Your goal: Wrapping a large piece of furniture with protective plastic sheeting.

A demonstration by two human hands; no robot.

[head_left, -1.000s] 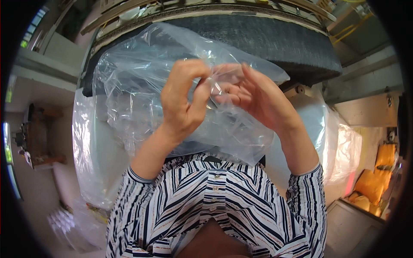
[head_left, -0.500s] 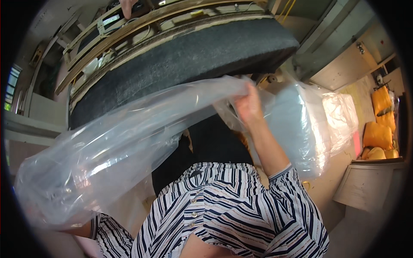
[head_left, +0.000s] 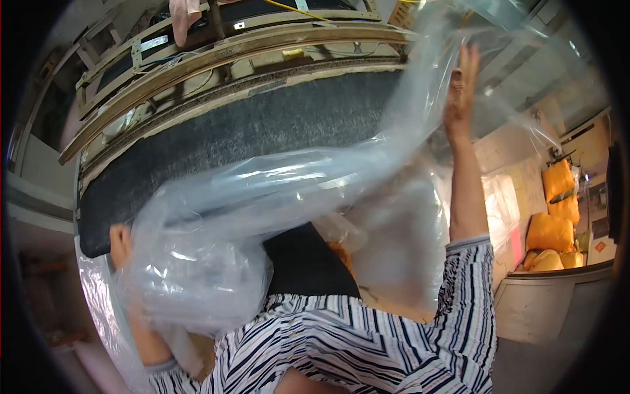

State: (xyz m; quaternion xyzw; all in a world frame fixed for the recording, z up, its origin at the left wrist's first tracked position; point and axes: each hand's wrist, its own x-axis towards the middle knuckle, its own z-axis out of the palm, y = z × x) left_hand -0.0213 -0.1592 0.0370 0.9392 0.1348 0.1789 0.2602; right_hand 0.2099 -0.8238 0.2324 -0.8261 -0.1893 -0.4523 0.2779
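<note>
A large clear plastic sheet point(head_left: 275, 174), loose and tube-like, billows across in front of me over a dark padded work surface point(head_left: 262, 111). At the sheet's left end my left hand point(head_left: 120, 245) is closed in a fist on the film, and my forearm shows partly through it. My right hand point(head_left: 462, 95) is raised at the upper right, fingers stretched out against the film. Beyond its fingertips the film flares up and to the right, smeared by motion.
A wooden frame rail point(head_left: 230, 52) runs along the far side of the dark surface. At the right lie a plastic-wrapped bundle point(head_left: 502, 207) and orange cushions point(head_left: 550, 231) behind a pale cabinet point(head_left: 538, 308). A pinkish hanging piece point(head_left: 184, 20) shows at the top.
My right hand has swung up and to the right, its fingers straightening, drawing the film with it. The left hand has risen into view beside the dark surface.
</note>
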